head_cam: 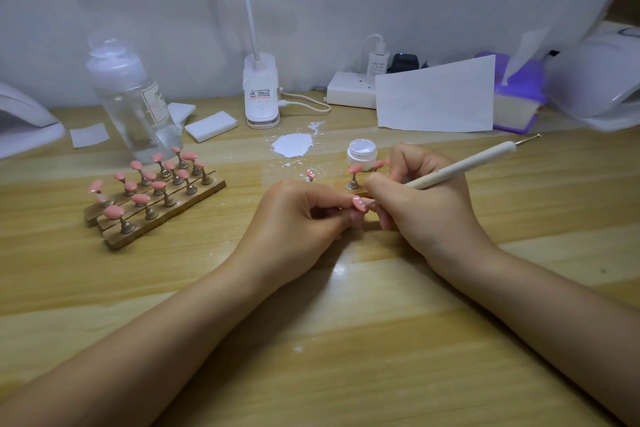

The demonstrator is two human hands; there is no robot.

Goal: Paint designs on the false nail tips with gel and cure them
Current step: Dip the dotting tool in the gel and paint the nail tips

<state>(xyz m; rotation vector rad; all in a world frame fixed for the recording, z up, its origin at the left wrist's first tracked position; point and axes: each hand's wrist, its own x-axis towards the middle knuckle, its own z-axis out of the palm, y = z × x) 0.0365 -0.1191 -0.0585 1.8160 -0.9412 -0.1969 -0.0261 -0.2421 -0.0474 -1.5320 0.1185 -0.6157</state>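
Center frame: left hand (304,215) pinches a pink nail tip (358,202) with white dots on it; right hand (420,199) grips the dotting pen (460,165), its lower tip touching that nail. Just behind the hands: open white gel jar (361,153) and a few pink tips on stands (354,176). Left of center: wooden rack (152,199) of pink tips, clear bottle (133,102) behind it; white gel smear (293,144) on the table (346,322).
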